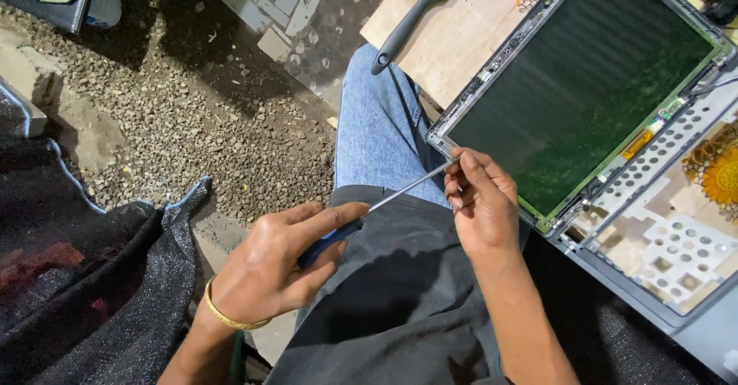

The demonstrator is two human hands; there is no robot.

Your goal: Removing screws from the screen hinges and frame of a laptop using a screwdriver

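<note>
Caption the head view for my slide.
Left hand holds screwdriver; right hand pinches its tip beside opened laptop.

A pale wooden counter [453, 27] with sunflower prints fills the upper right, bearing a black-handled brush [407, 20] at twelve o'clock and a dismantled laptop [584, 85] at two o'clock whose perforated grey base [676, 239] stretches toward four o'clock, while gravel floor [200, 116] lies at ten o'clock.

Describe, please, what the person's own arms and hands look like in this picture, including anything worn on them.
Both forearms are bare, with no sleeves in view. The left hand has a thin gold-coloured bangle around its wrist. The right hand wears nothing: no ring, watch or glove shows on it. The fingers of both hands are bare as well, with short nails.
</note>
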